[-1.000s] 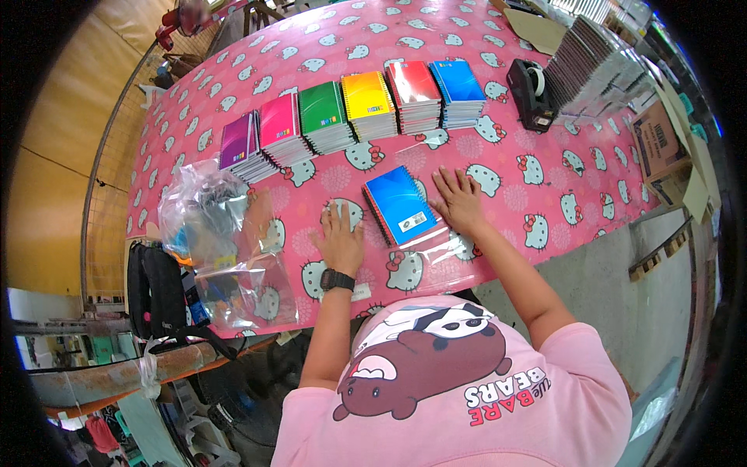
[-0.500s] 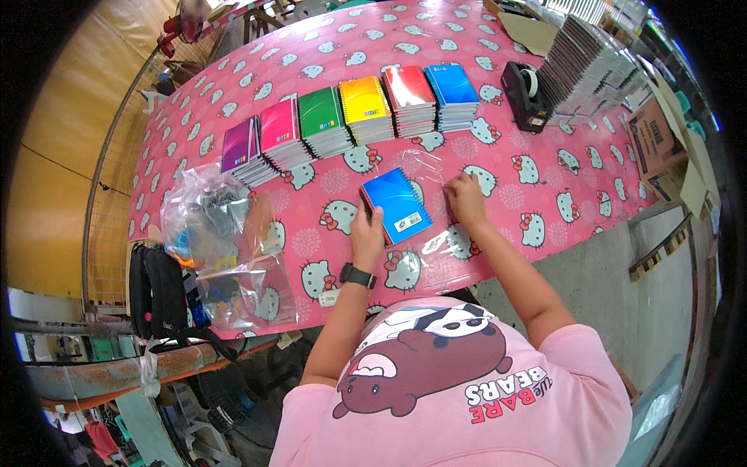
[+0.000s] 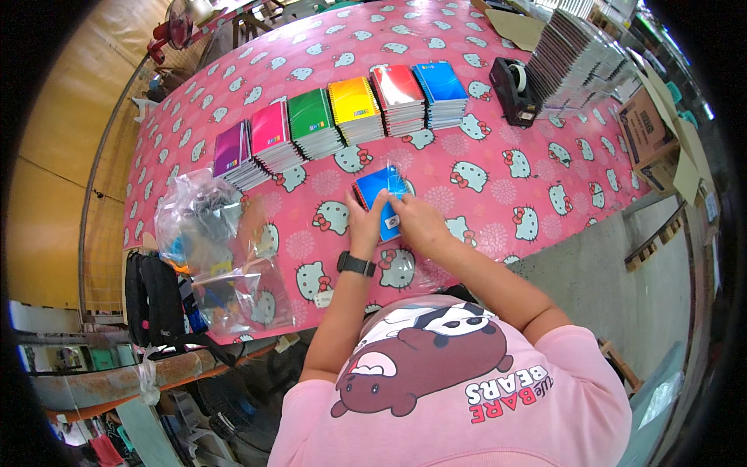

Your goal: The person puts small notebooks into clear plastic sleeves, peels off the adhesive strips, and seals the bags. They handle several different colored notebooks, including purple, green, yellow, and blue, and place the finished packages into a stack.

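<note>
Head view: left hand (image 3: 363,226) clasped a blue notebook (image 3: 373,184), right hand (image 3: 422,223) curled over it, pinching what I couldn't tell; notebook stacks (image 3: 356,101) stood beyond.

The table (image 3: 498,191) fills the middle of the room; its pink cover carries a repeated white cat pattern; light reflects off its far end. A yellow sheet wall (image 3: 47,210) stands at the left; a wire mesh panel (image 3: 105,268) is located between wall and table. A red fan (image 3: 173,29) is positioned at the far left corner, near a wooden stand (image 3: 249,27). The floor (image 3: 607,268) at the right is bare grey; a slatted wooden piece (image 3: 656,237) lies on that side; bright light enters at the upper right.
</note>
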A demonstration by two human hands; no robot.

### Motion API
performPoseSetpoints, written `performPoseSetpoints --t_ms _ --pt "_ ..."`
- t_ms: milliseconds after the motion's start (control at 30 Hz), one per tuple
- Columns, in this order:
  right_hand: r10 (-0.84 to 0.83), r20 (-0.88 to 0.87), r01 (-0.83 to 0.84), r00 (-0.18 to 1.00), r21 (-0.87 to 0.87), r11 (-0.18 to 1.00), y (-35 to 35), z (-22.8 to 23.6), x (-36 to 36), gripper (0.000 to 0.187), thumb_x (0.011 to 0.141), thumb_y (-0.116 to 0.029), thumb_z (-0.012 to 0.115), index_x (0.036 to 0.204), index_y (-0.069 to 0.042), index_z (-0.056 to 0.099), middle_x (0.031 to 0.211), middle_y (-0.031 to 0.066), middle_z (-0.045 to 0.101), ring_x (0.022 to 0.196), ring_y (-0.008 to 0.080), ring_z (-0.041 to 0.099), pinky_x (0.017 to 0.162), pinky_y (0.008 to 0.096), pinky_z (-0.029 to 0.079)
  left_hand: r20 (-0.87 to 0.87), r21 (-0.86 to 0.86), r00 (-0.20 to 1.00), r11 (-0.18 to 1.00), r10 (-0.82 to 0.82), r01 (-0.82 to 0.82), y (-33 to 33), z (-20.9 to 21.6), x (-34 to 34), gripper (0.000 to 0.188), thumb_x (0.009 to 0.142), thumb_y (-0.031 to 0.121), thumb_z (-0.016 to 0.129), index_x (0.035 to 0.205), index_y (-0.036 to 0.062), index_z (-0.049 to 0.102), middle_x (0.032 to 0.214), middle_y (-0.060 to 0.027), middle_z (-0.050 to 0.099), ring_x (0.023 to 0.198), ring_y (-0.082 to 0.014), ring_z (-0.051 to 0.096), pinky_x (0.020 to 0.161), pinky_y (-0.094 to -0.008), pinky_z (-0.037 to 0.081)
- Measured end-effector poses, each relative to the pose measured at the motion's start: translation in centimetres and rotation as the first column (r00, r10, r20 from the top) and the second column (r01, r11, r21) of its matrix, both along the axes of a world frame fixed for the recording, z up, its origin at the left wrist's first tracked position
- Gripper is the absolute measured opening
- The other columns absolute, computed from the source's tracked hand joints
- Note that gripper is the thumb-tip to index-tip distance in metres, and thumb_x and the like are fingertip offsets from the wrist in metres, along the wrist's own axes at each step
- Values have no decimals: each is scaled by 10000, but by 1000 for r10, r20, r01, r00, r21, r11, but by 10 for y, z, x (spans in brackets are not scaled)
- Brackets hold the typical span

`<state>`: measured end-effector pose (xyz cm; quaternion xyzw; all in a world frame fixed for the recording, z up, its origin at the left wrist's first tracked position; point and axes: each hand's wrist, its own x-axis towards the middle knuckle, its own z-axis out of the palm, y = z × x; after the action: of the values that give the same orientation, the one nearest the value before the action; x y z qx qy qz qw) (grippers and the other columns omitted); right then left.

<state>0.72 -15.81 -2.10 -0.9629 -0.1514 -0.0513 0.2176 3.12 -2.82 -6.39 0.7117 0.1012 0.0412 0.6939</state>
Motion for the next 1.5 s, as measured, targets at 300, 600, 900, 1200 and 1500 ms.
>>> performPoseSetpoints --t_ms 300,600,900,1200,1500 --pt "71 -349 38 935 296 954 -23 35 27 336 749 -276 623 884 30 648 791 181 649 717 287 634 643 390 480 24 376 1000 926 -6 -3 1 -8 -3 1091 586 283 823 1350 -79 134 1299 -306 362 1195 -426 378 1007 -457 311" --pt "131 -443 66 887 401 914 -7 -15 182 295 770 -282 675 828 8 667 736 75 647 666 128 596 592 284 465 40 326 998 945 -58 41 2 -26 0 1098 631 308 799 1374 -78 87 1279 -299 385 1160 -383 416 976 -425 345" --pt "58 -521 288 852 557 779 -42 -51 80 370 880 -312 493 977 15 636 912 183 652 783 253 631 707 381 466 -11 359 1000 933 -4 8 2 -21 -9 1078 641 307 784 1378 -77 98 1340 -303 314 1258 -408 280 1057 -454 208" --pt "3 -396 219 918 514 830 -4 -35 39 402 751 -249 670 1017 46 603 887 224 642 791 301 638 696 370 482 70 -232 997 971 -34 50 17 -14 -15 651 779 105 645 1315 -21 300 1187 -156 496 1032 -215 535 854 -318 460" --pt "16 -366 207 930 561 801 -2 -42 33 545 766 -300 684 1140 62 524 877 201 641 777 234 637 711 344 495 57 -379 997 925 49 -23 6 -22 -22 491 984 262 310 1399 11 233 1287 -133 449 1095 -188 506 906 -289 436"
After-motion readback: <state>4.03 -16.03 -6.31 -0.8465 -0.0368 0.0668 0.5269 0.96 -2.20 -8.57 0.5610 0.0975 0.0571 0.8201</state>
